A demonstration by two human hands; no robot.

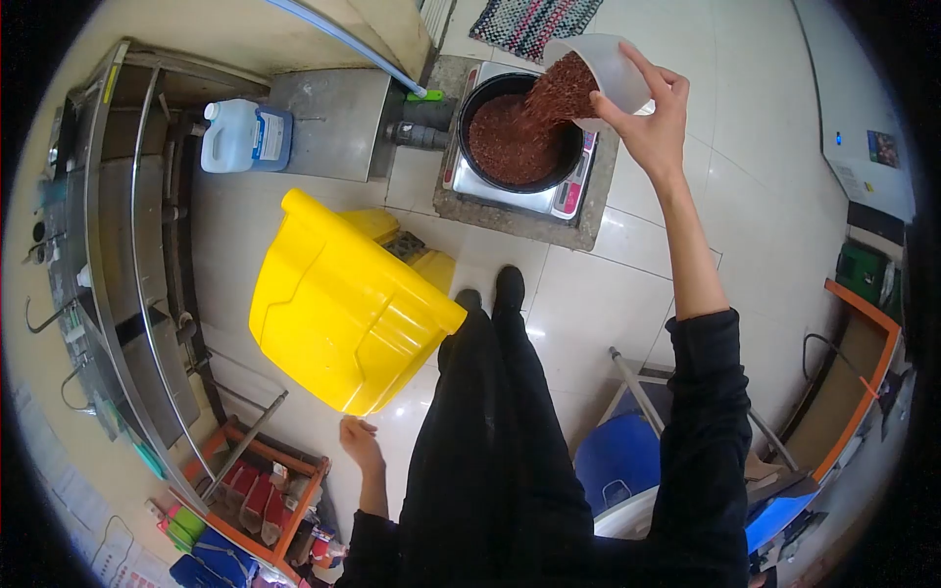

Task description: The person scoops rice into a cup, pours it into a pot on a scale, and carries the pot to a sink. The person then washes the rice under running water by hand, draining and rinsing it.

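Observation:
My right hand (652, 122) grips a translucent white plastic tub (619, 78) by its rim and side, thumb and fingers wrapped around it. The tub is tilted over a round black basin (469, 162), and reddish-brown flakes or grains (510, 137) run from it into the heap inside. Beneath the basin is a silver digital scale (534, 201) with a pink-edged panel. Down at the lower left, my left hand (363, 447) hangs with loosely bent fingers and nothing visible in it. It is close to the lower edge of a large yellow plastic bin (343, 304).
The scale stands on a stone slab (598, 211) set in the tiled floor. A blue liquid jug (245, 137) is beside a metal box (328, 127). A metal rack (137, 265) lines the left; a blue barrel (616, 456) is at lower right. A woven mat (534, 24) lies ahead.

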